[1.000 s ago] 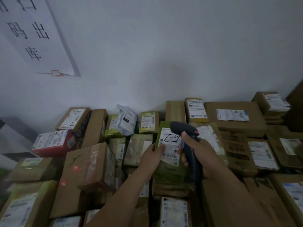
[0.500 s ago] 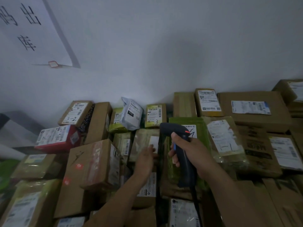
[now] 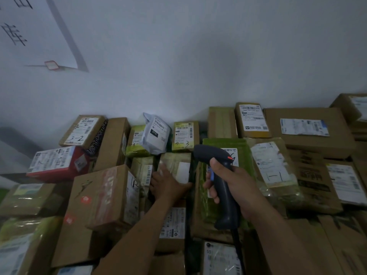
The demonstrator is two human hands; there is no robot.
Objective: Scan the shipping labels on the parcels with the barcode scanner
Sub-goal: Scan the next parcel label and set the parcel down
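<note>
Several cardboard and green-wrapped parcels with white shipping labels lie piled against a white wall. My right hand grips a dark barcode scanner by its handle, the head pointing left over a green parcel that lies flat in the pile. My left hand reaches forward with blurred fingers onto a small tan parcel with a white label just left of the scanner. Whether its fingers curl round that parcel is unclear.
A large brown box stands at the left, a red box behind it. A grey mailer bag leans on the wall. A wide brown box sits at the back right. A paper sign hangs at upper left.
The green parcel that my left hand held upright a second ago now lies flat. My left hand has moved left onto the small tan parcel. The scanner stays in my right hand.
</note>
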